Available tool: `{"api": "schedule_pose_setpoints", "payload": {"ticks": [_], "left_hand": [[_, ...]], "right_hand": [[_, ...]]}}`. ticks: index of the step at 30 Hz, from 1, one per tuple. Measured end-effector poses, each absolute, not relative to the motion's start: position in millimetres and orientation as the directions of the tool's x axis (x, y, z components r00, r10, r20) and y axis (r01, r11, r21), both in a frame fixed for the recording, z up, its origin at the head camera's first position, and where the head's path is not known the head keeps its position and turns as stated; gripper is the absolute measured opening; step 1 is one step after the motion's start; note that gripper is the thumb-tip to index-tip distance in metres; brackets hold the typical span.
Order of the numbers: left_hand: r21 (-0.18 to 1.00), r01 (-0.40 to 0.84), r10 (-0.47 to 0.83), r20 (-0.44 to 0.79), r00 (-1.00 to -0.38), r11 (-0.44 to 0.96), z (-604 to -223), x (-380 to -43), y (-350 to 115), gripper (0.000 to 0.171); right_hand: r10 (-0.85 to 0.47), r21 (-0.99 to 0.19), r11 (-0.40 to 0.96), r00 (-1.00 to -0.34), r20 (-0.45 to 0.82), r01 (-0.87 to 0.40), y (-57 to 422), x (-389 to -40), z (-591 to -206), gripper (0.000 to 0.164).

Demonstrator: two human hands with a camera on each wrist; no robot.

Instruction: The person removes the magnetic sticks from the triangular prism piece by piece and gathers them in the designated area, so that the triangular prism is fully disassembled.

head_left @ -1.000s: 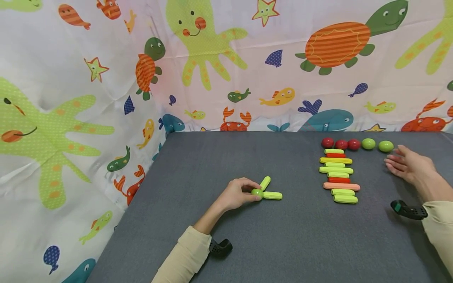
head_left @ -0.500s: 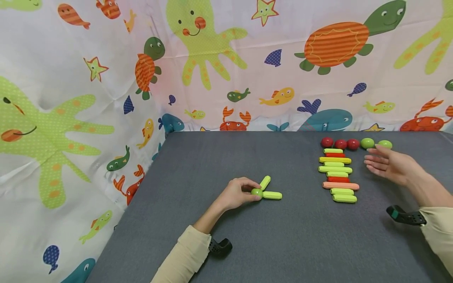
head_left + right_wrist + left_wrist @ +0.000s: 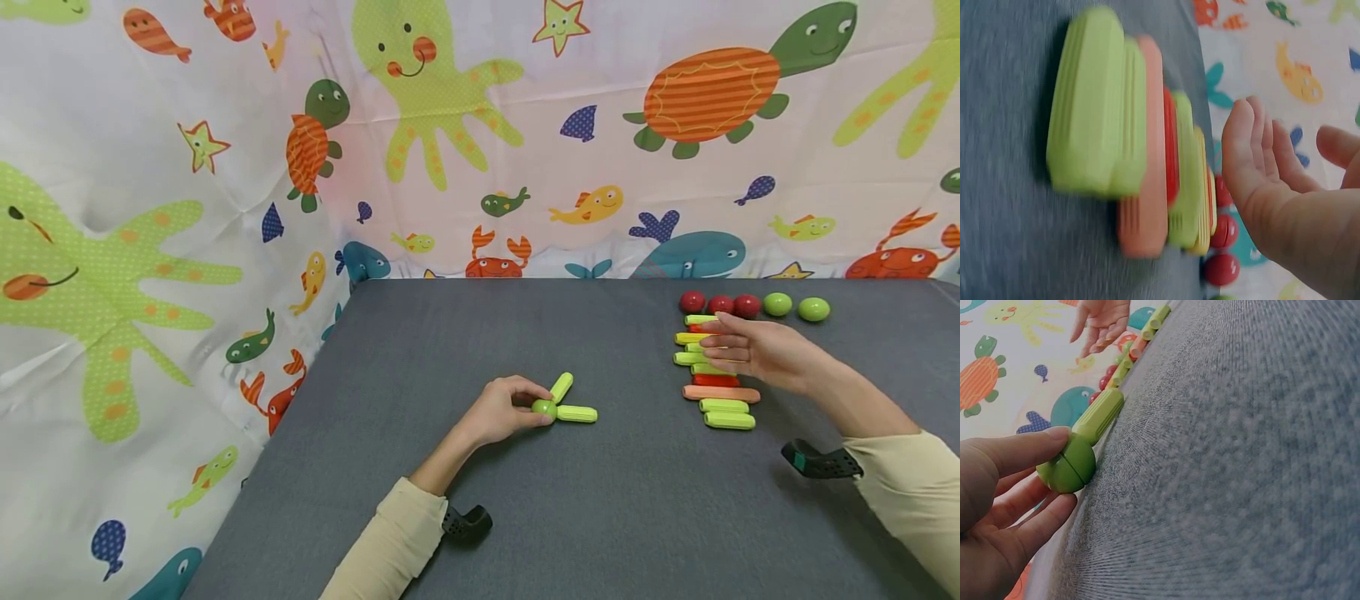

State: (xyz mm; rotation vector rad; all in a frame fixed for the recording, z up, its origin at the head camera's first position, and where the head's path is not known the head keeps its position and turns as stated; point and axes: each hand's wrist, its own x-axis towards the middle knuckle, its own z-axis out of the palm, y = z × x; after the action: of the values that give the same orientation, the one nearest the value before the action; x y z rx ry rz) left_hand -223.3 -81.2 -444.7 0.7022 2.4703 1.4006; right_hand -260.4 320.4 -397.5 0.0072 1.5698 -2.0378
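My left hand (image 3: 506, 410) pinches a green ball (image 3: 544, 409) between thumb and fingers, low over the table. Two short light-green ridged sticks, an upper stick (image 3: 562, 387) and a lower stick (image 3: 577, 414), spread from the ball's right side. In the left wrist view a seam runs across the ball (image 3: 1069, 465), and a stick (image 3: 1100, 415) touches it. My right hand (image 3: 768, 354) hovers with fingers extended over a column of coloured sticks, holding nothing. It hides the right ends of several. Near the column's lower end lies a salmon stick (image 3: 722, 394).
Behind the column, red balls (image 3: 692, 302) and green balls (image 3: 813, 309) form a row. Two light-green sticks (image 3: 729, 421) end the column nearest me. A patterned curtain (image 3: 450, 125) rises behind the grey table (image 3: 480, 333) and along its left side.
From beside the green balls on the right, my right hand has moved left and slightly nearer, over the column of sticks. My left hand stays on the ball.
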Motion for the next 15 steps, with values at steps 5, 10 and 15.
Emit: {"api": "schedule_pose_setpoints", "payload": {"ticks": [5, 10, 15], "left_hand": [[0.853, 0.29, 0.497, 0.041, -0.867, 0.433, -445.7, -223.5, -81.3, 0.029], [0.865, 0.295, 0.508, 0.055, -0.86, 0.405, -444.5, -223.1, -81.0, 0.03], [0.868, 0.3, 0.516, 0.06, -0.855, 0.395, -443.6, -223.2, -81.1, 0.031]], "right_hand": [[-0.47, -0.937, 0.08, -0.816, -0.336, 0.339, 291.8, -259.3, -395.2, 0.028], [-0.501, -0.913, 0.227, -0.763, -0.409, 0.34, 264.9, -259.2, -396.6, 0.052], [-0.553, -0.92, 0.238, -0.735, -0.392, 0.311, 238.7, -261.2, -403.8, 0.061]]}}
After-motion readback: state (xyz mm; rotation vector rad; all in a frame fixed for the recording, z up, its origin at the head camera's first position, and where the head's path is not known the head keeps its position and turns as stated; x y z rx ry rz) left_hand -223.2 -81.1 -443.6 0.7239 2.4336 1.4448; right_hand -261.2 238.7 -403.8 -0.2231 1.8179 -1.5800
